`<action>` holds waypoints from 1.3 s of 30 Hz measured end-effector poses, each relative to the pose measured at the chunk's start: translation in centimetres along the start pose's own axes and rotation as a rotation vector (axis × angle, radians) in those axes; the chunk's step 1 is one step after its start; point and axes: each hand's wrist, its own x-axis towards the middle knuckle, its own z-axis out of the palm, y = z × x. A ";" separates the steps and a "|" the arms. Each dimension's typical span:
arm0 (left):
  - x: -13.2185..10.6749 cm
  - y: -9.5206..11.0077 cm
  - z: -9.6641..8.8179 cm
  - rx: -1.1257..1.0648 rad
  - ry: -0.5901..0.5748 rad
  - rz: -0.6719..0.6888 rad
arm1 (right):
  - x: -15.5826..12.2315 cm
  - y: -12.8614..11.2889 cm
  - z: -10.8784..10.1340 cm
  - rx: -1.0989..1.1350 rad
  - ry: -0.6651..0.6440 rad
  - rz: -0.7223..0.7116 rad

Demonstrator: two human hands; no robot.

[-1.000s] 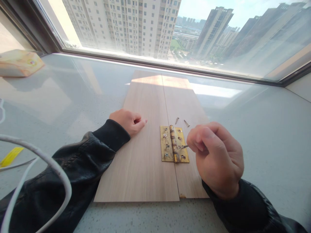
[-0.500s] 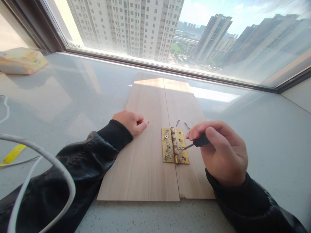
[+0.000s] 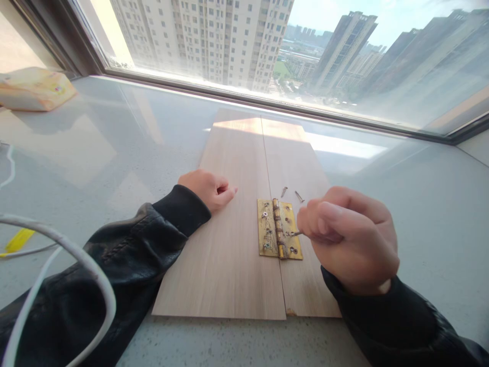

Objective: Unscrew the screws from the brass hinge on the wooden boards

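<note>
My right hand [image 3: 349, 237] is closed round a screwdriver [image 3: 296, 234]; its handle is hidden in my fist and only the thin shaft shows. The tip meets the right leaf of a worn brass hinge [image 3: 277, 229], at one of its screw positions. Several screws sit in the hinge's two leaves. The hinge straddles the seam between a left wooden board [image 3: 225, 265] and a right wooden board [image 3: 311, 295]. Curled into a loose fist, my left hand [image 3: 208, 191] rests on the left board, with nothing visible in it. Two loose screws, one [image 3: 284, 191] beside another [image 3: 299, 196], lie above the hinge.
The boards lie on a pale speckled counter [image 3: 153, 132] below a window. A white cable [image 3: 87, 260] loops across the lower left, near my left sleeve. A yellow strip [image 3: 20, 240] lies beyond it, and a soft orange-and-white pack [image 3: 38, 89] stands at the back left.
My right hand has turned and closed more tightly round the screwdriver, covering the handle that showed before. My left hand keeps its place on the board. The view has shifted slightly.
</note>
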 end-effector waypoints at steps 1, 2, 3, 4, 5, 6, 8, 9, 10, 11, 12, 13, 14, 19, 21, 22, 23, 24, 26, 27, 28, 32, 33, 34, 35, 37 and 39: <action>0.0 0.0 0.1 -0.002 0.007 0.003 | 0.5 -0.2 -0.8 0.013 -0.317 0.110; 0.0 -0.1 0.1 -0.004 0.014 0.005 | 1.0 -0.4 -1.6 0.064 -0.607 0.154; 0.0 -0.1 0.1 -0.007 0.016 0.007 | 1.4 -0.4 -2.2 0.128 -0.754 0.165; 0.0 -0.1 0.2 -0.008 0.013 0.006 | 1.8 -0.5 -2.6 0.192 -0.725 0.161; 0.0 -0.2 0.2 -0.009 0.012 0.004 | 1.9 -0.4 -2.9 0.240 -0.672 0.162; 0.0 -0.2 0.2 -0.008 0.011 0.002 | 1.9 -0.4 -2.9 0.271 -0.567 0.154; 0.0 -0.2 0.1 -0.003 0.010 -0.003 | 1.3 -0.3 -2.4 0.249 -0.322 0.097; 0.0 -0.1 0.0 0.000 0.006 -0.005 | 0.8 -0.3 -2.0 0.185 -0.198 0.055; 0.0 -0.1 0.0 0.003 0.003 -0.007 | 0.2 -0.3 -1.5 0.094 -0.067 0.007; 0.0 0.0 -0.1 0.004 -0.002 -0.009 | -0.3 -0.4 -0.9 -0.028 0.062 -0.028; -0.1 0.0 -0.2 0.006 -0.009 -0.011 | -0.9 -0.4 -0.3 -0.151 0.173 -0.020; -0.1 0.1 -0.3 0.006 -0.016 -0.012 | -1.4 -0.3 0.3 -0.234 0.261 -0.022; -0.1 0.2 -0.4 0.007 -0.021 -0.013 | -1.7 -0.2 1.0 -0.267 0.349 -0.049; -0.1 0.4 -0.6 0.005 -0.026 -0.012 | -1.6 0.6 2.8 -0.070 0.495 -0.182; -0.1 0.3 -0.6 0.003 -0.019 -0.011 | -0.9 0.2 1.8 0.015 0.284 -0.131; -0.1 0.3 -0.6 0.002 -0.017 -0.008 | -0.4 0.0 1.0 0.033 0.065 -0.008; -0.1 0.3 -0.6 0.002 -0.014 -0.005 | 0.1 -0.3 0.1 0.029 -0.204 0.155; -0.1 0.3 -0.5 0.004 -0.015 -0.003 | 0.6 -0.6 -0.9 0.020 -0.463 0.262; -0.1 0.2 -0.5 0.007 -0.016 -0.002 | 1.4 -0.7 -2.5 0.066 -0.700 0.292; -0.1 0.2 -0.5 0.008 -0.017 -0.003 | 1.6 -0.6 -2.8 0.152 -0.689 0.253; -0.1 0.2 -0.5 0.008 -0.018 -0.005 | 1.7 -0.3 -3.0 0.218 -0.611 0.215; -0.1 0.2 -0.5 0.004 -0.024 -0.011 | 0.9 0.9 -1.4 0.022 0.052 -0.043; -0.2 0.2 -0.5 0.003 -0.027 -0.012 | 0.4 1.0 -0.8 -0.076 0.173 -0.076; -0.2 0.3 -0.6 0.003 -0.028 -0.013 | 0.0 1.1 -0.3 -0.158 0.261 -0.095; -0.2 0.3 -0.6 0.001 -0.030 -0.012 | -0.5 1.1 0.2 -0.214 0.322 -0.102; -0.2 0.3 -0.7 -0.003 -0.033 -0.008 | -1.4 1.2 1.1 -0.264 0.396 -0.108; -0.2 0.4 -0.7 -0.006 -0.035 -0.010 | -2.0 1.3 1.8 -0.270 0.455 -0.140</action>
